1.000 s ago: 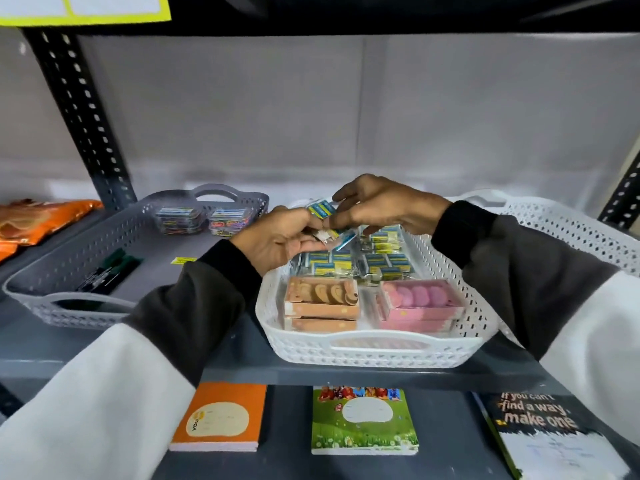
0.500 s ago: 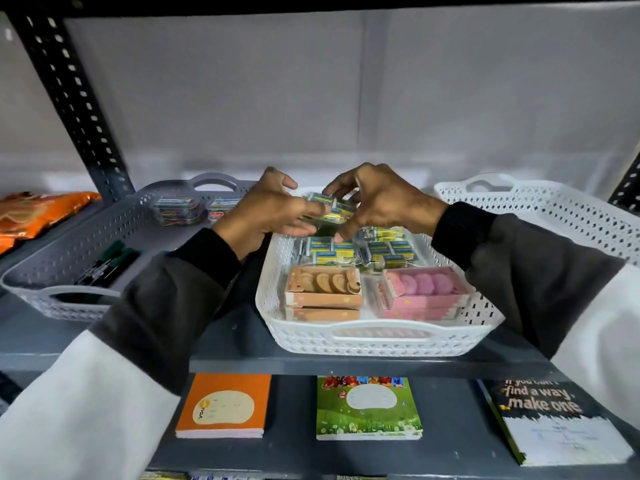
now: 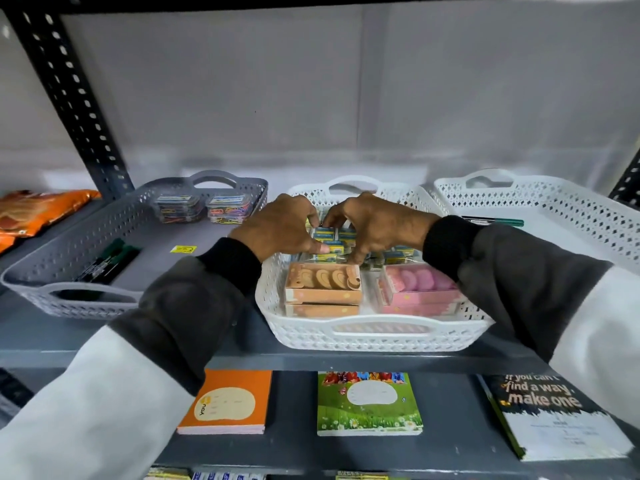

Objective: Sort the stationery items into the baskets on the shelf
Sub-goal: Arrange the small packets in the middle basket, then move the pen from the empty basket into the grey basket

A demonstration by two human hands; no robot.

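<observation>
A white middle basket (image 3: 377, 336) on the shelf holds an orange eraser box (image 3: 323, 284), a pink eraser box (image 3: 419, 287) and several small blue-and-yellow staple boxes (image 3: 327, 235) at its back. Both my hands are down inside it over the staple boxes. My left hand (image 3: 277, 226) pinches a small box with thumb and fingers. My right hand (image 3: 374, 225) presses its fingertips on the same cluster of boxes. Which single box each hand grips is partly hidden by the fingers.
A grey basket (image 3: 69, 268) on the left holds paper-clip boxes (image 3: 204, 207) and dark markers (image 3: 107, 261). A white basket (image 3: 588, 209) on the right holds a green pen (image 3: 495, 221). Orange packets (image 3: 31, 213) lie far left. Notebooks (image 3: 227, 403) lie on the shelf below.
Both hands have dropped from above the middle basket down onto the staple boxes at its back, carrying small boxes with them. The camera has tilted up slightly.
</observation>
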